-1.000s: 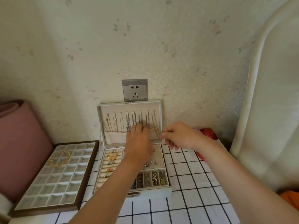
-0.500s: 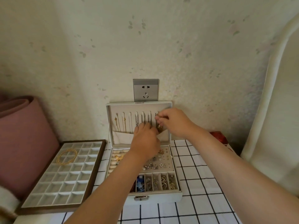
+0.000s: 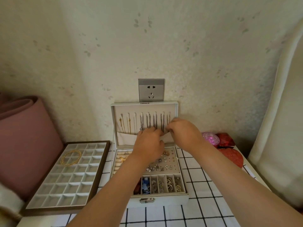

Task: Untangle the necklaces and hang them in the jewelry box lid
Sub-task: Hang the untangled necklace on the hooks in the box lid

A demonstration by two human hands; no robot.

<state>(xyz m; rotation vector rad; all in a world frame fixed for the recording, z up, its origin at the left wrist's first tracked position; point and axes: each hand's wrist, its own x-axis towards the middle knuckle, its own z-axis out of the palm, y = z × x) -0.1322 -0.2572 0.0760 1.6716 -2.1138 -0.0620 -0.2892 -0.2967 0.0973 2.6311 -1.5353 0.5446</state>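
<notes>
A white jewelry box (image 3: 183, 199) stands open against the wall, its lid (image 3: 113, 122) upright. Several thin necklaces (image 3: 148, 122) hang from hooks in the lid, their lower ends going into a fabric pocket (image 3: 124, 139). My left hand (image 3: 148, 145) is at the pocket's top edge, fingers curled on the fabric. My right hand (image 3: 183, 133) is at the pocket's right end, fingertips pinching its edge by the rightmost chains. Whether a chain is between the fingers is hidden. A gold necklace (image 3: 70, 157) lies coiled in the tray on the left.
A wood-framed grid tray (image 3: 68, 182) lies left of the box beside a pink cushion (image 3: 23, 138). Red and pink packets (image 3: 218, 140) sit right of the box. A wall socket (image 3: 151, 90) is above the lid. The table has a checked cloth (image 3: 201, 208).
My right hand rose to the lid's right hooks, then dropped to the pocket edge. My left hand stayed at the pocket. The view shifted, so the box sits further right.
</notes>
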